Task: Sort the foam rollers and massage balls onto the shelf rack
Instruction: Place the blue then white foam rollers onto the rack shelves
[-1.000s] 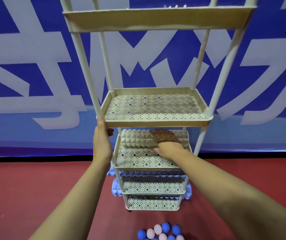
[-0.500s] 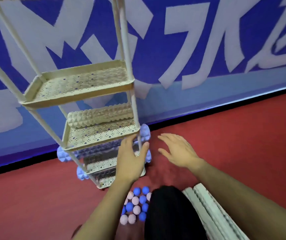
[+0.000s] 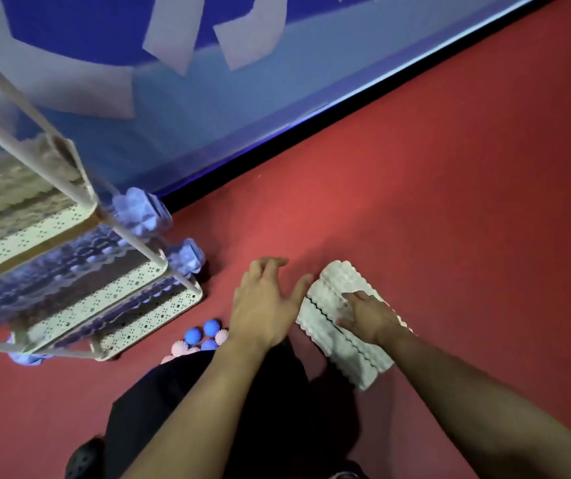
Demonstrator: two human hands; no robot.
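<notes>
Shelf rack (image 3: 159,271): cream, perforated tiers, standing on the red floor (image 3: 449,209) at the left, close to the blue wall banner (image 3: 139,98). A cream ridged roller (image 3: 4,195) lies on an upper tier, blurred. Purple foam rollers (image 3: 139,210) lie across the lower tiers, their ends jutting past the right-hand posts.

Massage balls (image 3: 204,335): blue and pink, spiky, clustered on the floor just before the rack's lowest tier, partly hidden by the person's dark trouser leg (image 3: 242,409). Likely light, springy and prone to roll.

Left hand (image 3: 266,305): fingers spread and loose, grip released, holding nothing, hovering just left of the white rollers.

White foam rollers (image 3: 332,302): two, ridged, lying side by side and touching on the floor, right of the balls and well apart from the rack. Probably light, firm yet slightly yielding; the ridges should give purchase. Best taken round the middle of the barrel, one at a time, or by both ends.

Right hand (image 3: 370,316): resting on the nearer roller, fingers curving over its top; whether the grip has closed cannot be told.

Obstacles: the jutting purple ends and rack posts narrow the entry; the balls lie between rollers and rack.
</notes>
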